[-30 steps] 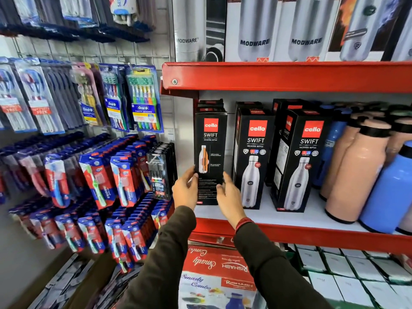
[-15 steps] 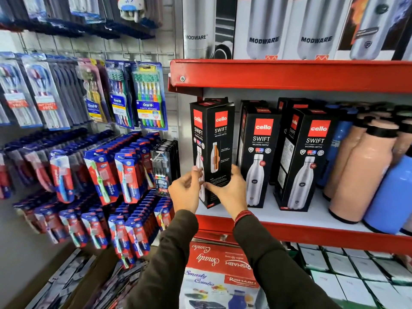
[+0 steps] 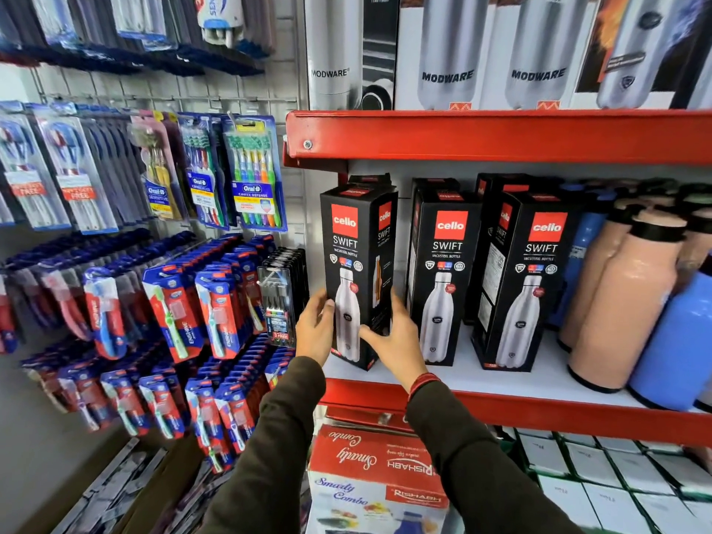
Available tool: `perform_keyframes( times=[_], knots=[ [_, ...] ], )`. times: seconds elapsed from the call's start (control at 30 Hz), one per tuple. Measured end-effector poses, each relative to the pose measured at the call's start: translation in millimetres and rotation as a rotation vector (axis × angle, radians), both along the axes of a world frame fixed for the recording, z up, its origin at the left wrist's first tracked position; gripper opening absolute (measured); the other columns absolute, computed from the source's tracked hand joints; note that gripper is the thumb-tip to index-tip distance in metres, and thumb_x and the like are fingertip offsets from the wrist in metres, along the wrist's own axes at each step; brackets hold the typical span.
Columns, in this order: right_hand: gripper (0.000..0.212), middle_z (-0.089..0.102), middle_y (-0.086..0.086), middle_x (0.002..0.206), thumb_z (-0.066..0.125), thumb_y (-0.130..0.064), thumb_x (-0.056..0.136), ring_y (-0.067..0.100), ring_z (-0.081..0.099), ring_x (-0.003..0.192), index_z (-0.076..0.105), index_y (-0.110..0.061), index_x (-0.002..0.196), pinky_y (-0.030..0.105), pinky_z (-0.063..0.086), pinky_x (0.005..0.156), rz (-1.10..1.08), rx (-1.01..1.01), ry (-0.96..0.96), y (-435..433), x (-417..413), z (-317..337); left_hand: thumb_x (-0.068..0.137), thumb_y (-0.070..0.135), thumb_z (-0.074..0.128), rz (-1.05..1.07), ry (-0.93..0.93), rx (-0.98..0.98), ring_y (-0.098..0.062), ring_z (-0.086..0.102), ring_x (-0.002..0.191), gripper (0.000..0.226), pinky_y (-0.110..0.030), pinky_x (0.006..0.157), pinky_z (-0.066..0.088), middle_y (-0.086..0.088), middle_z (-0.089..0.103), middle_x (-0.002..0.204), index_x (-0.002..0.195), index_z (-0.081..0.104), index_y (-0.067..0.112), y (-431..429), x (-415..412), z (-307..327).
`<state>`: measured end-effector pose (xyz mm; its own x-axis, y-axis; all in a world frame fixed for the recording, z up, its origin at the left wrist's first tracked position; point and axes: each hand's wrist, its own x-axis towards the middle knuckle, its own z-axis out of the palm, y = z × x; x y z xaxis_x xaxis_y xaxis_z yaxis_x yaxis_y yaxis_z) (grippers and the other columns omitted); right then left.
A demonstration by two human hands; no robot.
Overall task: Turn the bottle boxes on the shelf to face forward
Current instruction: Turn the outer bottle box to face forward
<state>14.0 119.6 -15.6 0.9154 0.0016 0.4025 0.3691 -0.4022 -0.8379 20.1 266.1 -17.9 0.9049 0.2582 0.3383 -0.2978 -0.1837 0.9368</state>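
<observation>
Three black Cello Swift bottle boxes stand in a row on the white shelf (image 3: 501,383) with its red front edge. The leftmost box (image 3: 352,240) shows its wide bottle face toward me, with its narrow side angled to the right. My left hand (image 3: 314,329) grips its lower left edge. My right hand (image 3: 393,337) holds its lower right corner. The middle box (image 3: 443,271) and the right box (image 3: 533,279) show their bottle faces forward. More black boxes stand behind them.
Peach bottles (image 3: 620,302) and blue bottles (image 3: 678,341) fill the shelf's right part. Toothbrush packs (image 3: 215,302) hang on a grid wall at the left. A red shelf (image 3: 501,136) above carries Modware boxes. A Smarty Combo box (image 3: 377,472) sits below.
The leftmost box has turned between my hands: first its narrow side faced me, then a corner, and now its wide bottle face. Both hands stayed at its lower part.
</observation>
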Motion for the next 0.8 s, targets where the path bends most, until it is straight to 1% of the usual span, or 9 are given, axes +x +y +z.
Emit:
perform_keyframes(
  times=[0.13, 0.23, 0.3, 0.4, 0.5, 0.6, 0.7, 0.73, 0.8],
  knots=[
    [0.073, 0.051, 0.006, 0.146, 0.063, -0.012, 0.088, 0.019, 0.047, 0.135, 0.028, -0.021, 0.151, 0.018, 0.033, 0.108, -0.013, -0.015, -0.008, -5, 0, 1, 0.098, 0.017, 0.052, 0.009, -0.012, -0.043, -0.016, 0.062, 0.114, 0.030, -0.040, 0.107, 0.047, -0.001, 0.066, 0.122, 0.127, 0.058, 0.020, -8, -5, 2],
    [0.069, 0.055, 0.009, 0.141, 0.056, -0.007, 0.092, 0.022, 0.052, 0.131, 0.027, -0.022, 0.152, 0.016, 0.031, 0.104, -0.019, -0.074, -0.006, -6, 3, 3, 0.097, 0.018, 0.053, 0.022, -0.017, -0.064, -0.019, 0.063, 0.114, 0.031, -0.040, 0.104, 0.049, -0.002, 0.067, 0.120, 0.128, 0.057, 0.022, -12, -4, -1],
    [0.069, 0.056, 0.009, 0.140, 0.053, -0.004, 0.092, 0.024, 0.053, 0.130, 0.026, -0.024, 0.152, 0.018, 0.032, 0.104, -0.034, -0.098, 0.008, -5, 6, 0, 0.098, 0.014, 0.053, 0.017, -0.013, -0.058, -0.011, 0.065, 0.110, 0.032, -0.026, 0.099, 0.051, -0.001, 0.066, 0.120, 0.129, 0.056, 0.019, -15, -4, -3],
    [0.071, 0.059, 0.011, 0.137, 0.051, -0.003, 0.092, 0.026, 0.055, 0.127, 0.024, -0.028, 0.153, 0.025, 0.036, 0.107, -0.062, -0.080, 0.031, -3, 10, -4, 0.098, 0.010, 0.052, 0.031, -0.011, -0.045, 0.017, 0.062, 0.094, 0.033, 0.001, 0.081, 0.045, 0.001, 0.064, 0.121, 0.130, 0.055, 0.016, -18, -2, -4],
    [0.069, 0.059, 0.011, 0.136, 0.050, -0.003, 0.093, 0.026, 0.056, 0.126, 0.025, -0.026, 0.152, 0.030, 0.039, 0.109, -0.067, -0.084, 0.018, -2, 13, -5, 0.098, 0.010, 0.051, 0.049, -0.008, -0.060, 0.018, 0.056, 0.093, 0.034, 0.006, 0.075, 0.041, 0.001, 0.062, 0.121, 0.131, 0.054, 0.013, -20, 1, -4],
    [0.061, 0.060, 0.010, 0.134, 0.049, -0.011, 0.096, 0.025, 0.057, 0.124, 0.028, -0.025, 0.151, 0.026, 0.039, 0.106, -0.072, -0.059, 0.017, 0, 12, -6, 0.099, 0.013, 0.050, 0.046, -0.018, -0.075, 0.007, 0.060, 0.101, 0.031, 0.000, 0.081, 0.045, 0.002, 0.063, 0.120, 0.129, 0.056, 0.016, -21, -1, -2],
    [0.051, 0.061, 0.009, 0.133, 0.046, -0.024, 0.100, 0.024, 0.058, 0.124, 0.032, -0.023, 0.150, 0.020, 0.036, 0.100, -0.086, -0.019, 0.023, 2, 10, -7, 0.099, 0.020, 0.052, 0.031, -0.027, -0.101, -0.016, 0.062, 0.114, 0.028, -0.029, 0.101, 0.051, -0.005, 0.066, 0.123, 0.126, 0.058, 0.020, -21, -4, 0],
    [0.050, 0.061, 0.010, 0.133, 0.045, -0.027, 0.101, 0.024, 0.058, 0.123, 0.034, -0.023, 0.149, 0.020, 0.036, 0.098, -0.089, -0.008, 0.027, 2, 10, -6, 0.098, 0.022, 0.052, 0.032, -0.026, -0.104, -0.019, 0.063, 0.116, 0.027, -0.038, 0.104, 0.050, -0.006, 0.067, 0.123, 0.124, 0.059, 0.022, -21, -5, -1],
    [0.048, 0.062, 0.010, 0.131, 0.044, -0.029, 0.102, 0.024, 0.059, 0.122, 0.036, -0.023, 0.149, 0.020, 0.037, 0.098, -0.083, 0.004, 0.026, 2, 9, -5, 0.097, 0.025, 0.054, 0.038, -0.017, -0.113, -0.020, 0.064, 0.115, 0.023, -0.046, 0.104, 0.050, -0.005, 0.069, 0.120, 0.118, 0.062, 0.028, -20, -8, -1]
  ],
)
